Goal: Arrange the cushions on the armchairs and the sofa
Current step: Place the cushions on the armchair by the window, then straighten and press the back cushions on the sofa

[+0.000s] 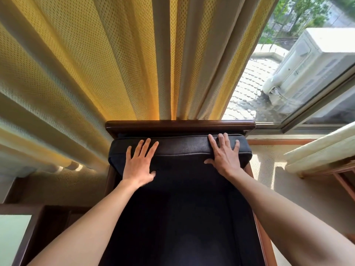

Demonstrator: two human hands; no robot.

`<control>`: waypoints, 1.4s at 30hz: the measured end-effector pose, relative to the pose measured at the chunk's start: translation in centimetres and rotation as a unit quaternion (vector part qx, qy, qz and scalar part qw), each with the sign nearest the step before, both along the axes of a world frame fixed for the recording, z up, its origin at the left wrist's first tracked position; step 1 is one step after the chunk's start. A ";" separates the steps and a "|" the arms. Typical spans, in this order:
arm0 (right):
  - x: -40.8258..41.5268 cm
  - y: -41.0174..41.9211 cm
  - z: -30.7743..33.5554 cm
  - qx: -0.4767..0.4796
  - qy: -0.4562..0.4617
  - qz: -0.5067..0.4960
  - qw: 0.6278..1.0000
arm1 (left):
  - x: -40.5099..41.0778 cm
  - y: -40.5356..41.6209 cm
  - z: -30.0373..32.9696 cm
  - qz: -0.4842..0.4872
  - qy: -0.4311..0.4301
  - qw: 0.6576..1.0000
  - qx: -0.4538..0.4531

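A dark grey back cushion (pixel 184 148) stands against the back of a dark wooden armchair (pixel 180 125), right in front of me. My left hand (pixel 139 166) lies flat on the cushion's upper left part, fingers spread. Flat on the upper right part is my right hand (pixel 224 156), its fingers reaching over the cushion's top edge. Neither hand grips anything. The dark seat cushion (pixel 182 227) fills the chair below, between my forearms.
A yellow curtain (pixel 96 64) hangs just behind the chair. To the right is a window (pixel 288 73) with an air-conditioning unit outside. A pale cushion on a wooden frame (pixel 322 154) is at the right. A glass-topped side table (pixel 13 237) stands at the lower left.
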State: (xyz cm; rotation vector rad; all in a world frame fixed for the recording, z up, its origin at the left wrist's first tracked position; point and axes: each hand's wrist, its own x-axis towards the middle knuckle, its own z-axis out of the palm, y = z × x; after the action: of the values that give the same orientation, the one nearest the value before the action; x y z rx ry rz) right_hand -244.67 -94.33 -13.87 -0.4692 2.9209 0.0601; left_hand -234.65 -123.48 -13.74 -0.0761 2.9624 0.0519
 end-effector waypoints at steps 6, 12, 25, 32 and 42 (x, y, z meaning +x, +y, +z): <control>-0.7 -0.2 0.2 0.006 -0.028 0.002 1.000 | -0.9 0.0 0.2 0.004 -0.028 1.000 0.000; 0.1 -0.5 1.0 0.007 -0.052 -0.010 0.999 | -1.2 -0.3 1.2 0.004 -0.091 0.996 0.014; 5.6 -13.1 18.6 -0.129 -0.128 0.101 0.978 | 6.9 -3.6 18.9 0.199 0.072 0.950 0.228; 16.8 -26.5 32.3 -0.186 -0.074 0.281 0.939 | 22.3 -11.5 33.6 0.288 0.177 0.922 0.187; 49.8 -41.5 43.8 -0.259 -0.053 0.495 0.828 | 61.8 -18.6 45.5 0.462 0.268 0.842 0.074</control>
State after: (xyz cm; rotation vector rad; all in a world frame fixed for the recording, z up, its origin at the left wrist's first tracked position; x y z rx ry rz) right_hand -194.90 -135.80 29.93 -1.9234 2.2057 -0.6025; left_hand -172.89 -142.11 31.80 -1.6979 3.0669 0.4937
